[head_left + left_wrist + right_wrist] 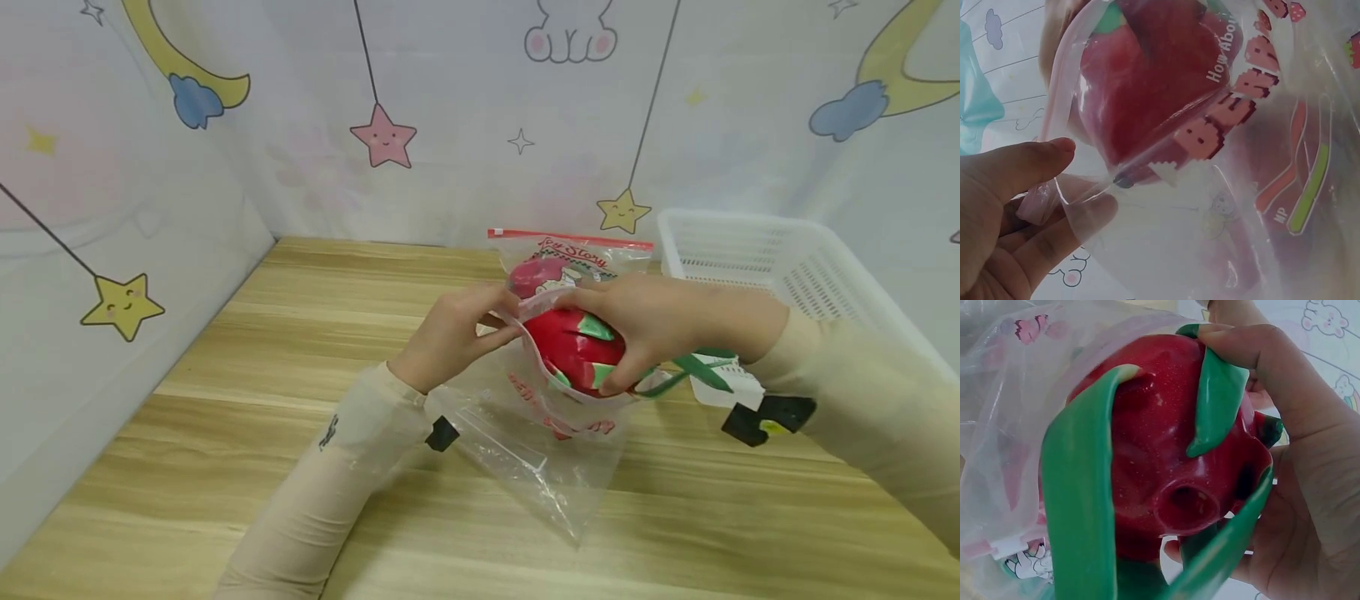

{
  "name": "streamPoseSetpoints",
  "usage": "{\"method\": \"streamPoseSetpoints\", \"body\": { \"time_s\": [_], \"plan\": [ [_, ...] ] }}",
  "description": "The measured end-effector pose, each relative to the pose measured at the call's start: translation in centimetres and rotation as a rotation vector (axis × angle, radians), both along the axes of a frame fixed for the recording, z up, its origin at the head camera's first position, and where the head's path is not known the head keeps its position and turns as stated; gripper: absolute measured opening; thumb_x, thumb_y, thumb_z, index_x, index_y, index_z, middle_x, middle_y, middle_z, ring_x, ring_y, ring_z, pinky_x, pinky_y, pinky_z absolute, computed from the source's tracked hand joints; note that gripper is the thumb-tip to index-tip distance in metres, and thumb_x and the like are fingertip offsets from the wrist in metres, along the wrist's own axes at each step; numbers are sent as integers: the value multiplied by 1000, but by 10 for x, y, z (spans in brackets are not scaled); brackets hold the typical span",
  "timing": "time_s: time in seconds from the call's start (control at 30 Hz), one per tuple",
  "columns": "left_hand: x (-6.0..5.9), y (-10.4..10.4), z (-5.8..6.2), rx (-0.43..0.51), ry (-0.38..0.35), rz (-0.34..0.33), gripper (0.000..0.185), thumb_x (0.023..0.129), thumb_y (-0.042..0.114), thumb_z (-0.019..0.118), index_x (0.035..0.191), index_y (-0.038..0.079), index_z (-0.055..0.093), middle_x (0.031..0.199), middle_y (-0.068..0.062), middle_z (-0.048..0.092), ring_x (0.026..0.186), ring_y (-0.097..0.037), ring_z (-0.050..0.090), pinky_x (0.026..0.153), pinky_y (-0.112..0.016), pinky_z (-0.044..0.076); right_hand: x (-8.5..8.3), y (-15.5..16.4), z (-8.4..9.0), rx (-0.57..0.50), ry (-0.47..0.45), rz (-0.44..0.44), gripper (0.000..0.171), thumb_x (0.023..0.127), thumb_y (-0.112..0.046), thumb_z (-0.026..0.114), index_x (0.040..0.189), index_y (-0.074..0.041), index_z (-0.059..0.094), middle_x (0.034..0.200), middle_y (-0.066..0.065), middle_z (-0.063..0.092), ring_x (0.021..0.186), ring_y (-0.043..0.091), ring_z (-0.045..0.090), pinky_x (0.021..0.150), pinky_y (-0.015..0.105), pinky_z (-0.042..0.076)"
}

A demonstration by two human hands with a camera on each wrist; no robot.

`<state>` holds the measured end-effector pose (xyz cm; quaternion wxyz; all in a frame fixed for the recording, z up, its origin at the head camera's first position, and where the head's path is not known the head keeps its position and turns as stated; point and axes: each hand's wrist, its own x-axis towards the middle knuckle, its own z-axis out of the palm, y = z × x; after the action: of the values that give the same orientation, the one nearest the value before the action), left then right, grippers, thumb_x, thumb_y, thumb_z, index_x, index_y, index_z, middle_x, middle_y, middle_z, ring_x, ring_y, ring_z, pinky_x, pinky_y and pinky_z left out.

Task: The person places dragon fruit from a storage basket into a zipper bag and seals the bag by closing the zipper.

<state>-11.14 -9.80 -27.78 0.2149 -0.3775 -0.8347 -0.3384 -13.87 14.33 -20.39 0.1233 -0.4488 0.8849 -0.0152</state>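
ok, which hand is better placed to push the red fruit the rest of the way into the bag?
Right. The right hand grips the red fruit at the bag's mouth, while the left hand pinches the bag rim, probably holding it open.

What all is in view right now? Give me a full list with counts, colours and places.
toy dragon fruit: 1, red with green leaves, halfway into the bag's mouth
zip bag: 1, clear with red print, lying on the table centre
second zip bag: 1, clear with a red strip, behind the hands, something red inside
basket: 1, white plastic, far right of the table
table: 1, light wood
left hand: 1, pinches the bag's rim
right hand: 1, grips the toy dragon fruit
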Motion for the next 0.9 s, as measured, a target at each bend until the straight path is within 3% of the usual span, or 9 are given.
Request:
{"method": "streamPoseSetpoints", "body": {
  "time_s": [0.3,0.5,0.9],
  "plan": [
    [-2,-1,-2,-6,-26,-13,23,81,7,76,98,1,62,93,-9,70,83,-17,72,77,-23,58,0,-6,-7,-13,30,-17,87,65,-44,82,138,-17,44,123,0,53,104,19,55,75,31,57],
    [-3,-2,-1,-11,-40,-21,25,81,8,76,101,1,62,94,-9,72,83,-18,72,78,-23,58,-3,-15,-12,6,46,12,84,67,-43,78,139,-18,45,113,-1,58,95,14,55,73,27,52],
    [-6,-4,-5,23,-59,-8,22,80,6,76,96,1,63,92,-9,71,81,-19,72,76,-25,59,0,-35,-18,62,76,-36,79,70,-47,75,136,-12,50,97,-3,62,81,13,57,70,29,54]
  ]
}}
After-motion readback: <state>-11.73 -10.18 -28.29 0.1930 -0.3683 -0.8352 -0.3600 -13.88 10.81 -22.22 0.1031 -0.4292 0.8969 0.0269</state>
